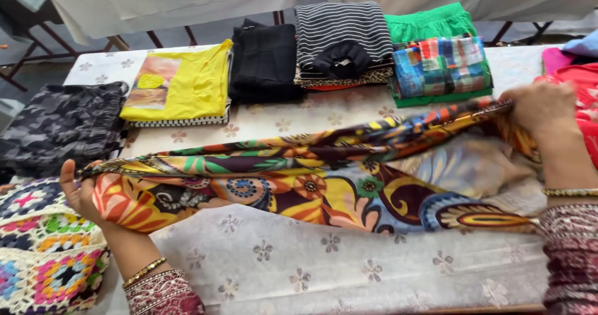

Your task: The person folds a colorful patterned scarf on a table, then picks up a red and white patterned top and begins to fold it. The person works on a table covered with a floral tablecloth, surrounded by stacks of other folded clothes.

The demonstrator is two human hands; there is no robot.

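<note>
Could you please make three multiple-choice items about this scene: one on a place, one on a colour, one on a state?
1. Where does the striped pile lie?
A. between the black pile and the green pile
B. on the crochet blanket
C. under the table

2. What colour is the shirt left of the black pile?
A. white
B. yellow
C. purple

3. How is the patterned cloth held?
A. rolled into a ball
B. hanging from a hook
C. stretched between the left hand and right hand

Answers: 1 A, black lies on its left and green on its right. 2 B, its fabric is bright yellow. 3 C, each hand grips one end.
</note>
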